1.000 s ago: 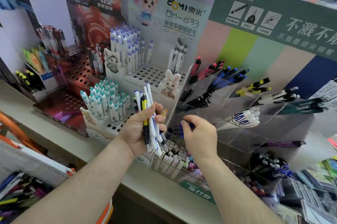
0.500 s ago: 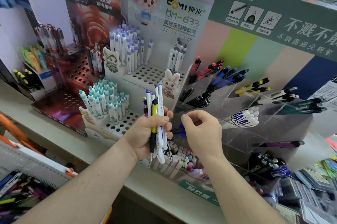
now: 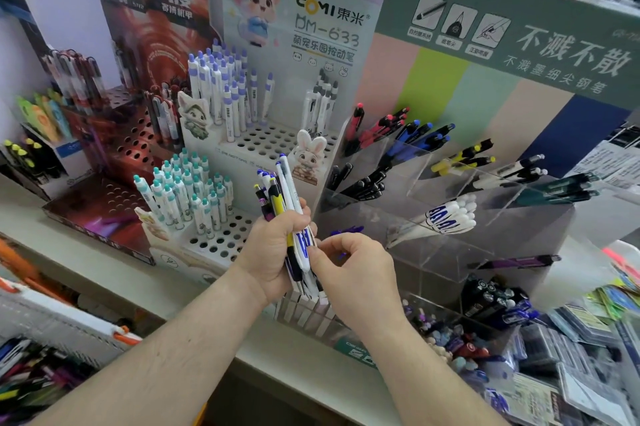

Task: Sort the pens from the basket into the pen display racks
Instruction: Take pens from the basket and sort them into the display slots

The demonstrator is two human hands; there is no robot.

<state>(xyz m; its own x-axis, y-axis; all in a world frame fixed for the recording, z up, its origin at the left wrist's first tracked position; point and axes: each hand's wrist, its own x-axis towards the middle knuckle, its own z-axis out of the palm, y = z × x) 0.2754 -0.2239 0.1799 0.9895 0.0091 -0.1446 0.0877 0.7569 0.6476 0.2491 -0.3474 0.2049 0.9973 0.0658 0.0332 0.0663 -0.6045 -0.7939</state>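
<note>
The right hand's fingertips [image 3: 313, 254] pinch the lower barrel of a white pen with blue lettering [image 3: 304, 249], one of a mixed bundle of pens [image 3: 282, 204] that the left hand [image 3: 273, 252] grips with fingers curled round the middle, tips pointing down; about six pens show in the bundle, among them a yellow-and-black one [image 3: 277, 204] and white ones with blue caps. The right hand [image 3: 356, 273] sits just beside the left, both raised over a shop counter [image 3: 114, 273]. Behind the bundle stands a white tiered cardboard rack with round holes [image 3: 263, 145], printed "DOMI" and "DM-633" under a cartoon mouse, and carrying three clusters of upright pens: purple-capped pens [image 3: 225, 89], teal-capped pens [image 3: 187, 190] and grey-capped pens [image 3: 320, 100]; each cluster is too tightly packed to count. Two cartoon animal cut-outs [image 3: 308, 155] decorate its steps. To the right, a clear acrylic compartment rack [image 3: 450, 252] under a green "DS" header [image 3: 502, 10] holds slanted groups of red, blue, yellow-and-black, black, dark green and white pens, the white ones [image 3: 446, 221] bearing blue lettering like the pinched pen. To the left stands a dark red perforated rack [image 3: 128, 148]. A basket of assorted pens [image 3: 31, 370] sits at the lower left edge.
</note>
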